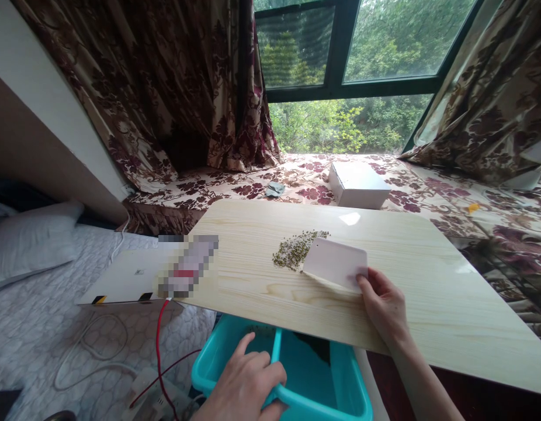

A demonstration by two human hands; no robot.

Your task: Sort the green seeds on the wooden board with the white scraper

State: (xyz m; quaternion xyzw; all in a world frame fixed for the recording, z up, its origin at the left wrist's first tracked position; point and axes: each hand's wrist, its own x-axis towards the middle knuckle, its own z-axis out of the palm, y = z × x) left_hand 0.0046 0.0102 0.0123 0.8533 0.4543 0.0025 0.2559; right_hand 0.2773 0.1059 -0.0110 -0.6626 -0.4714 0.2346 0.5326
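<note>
My right hand pinches a flat white plastic scraper by its near corner. The scraper rests tilted on a pale wooden board, its far edge against a small pile of green-brown seeds. My left hand is curled over the rim of a turquoise plastic bin that sits under the board's near edge. Something dark lies inside the bin, partly hidden by the board.
A white box and a small grey crumpled item lie on the floral window seat behind the board. To the left are a bed with a grey pillow, a flat white box, and red and white cables.
</note>
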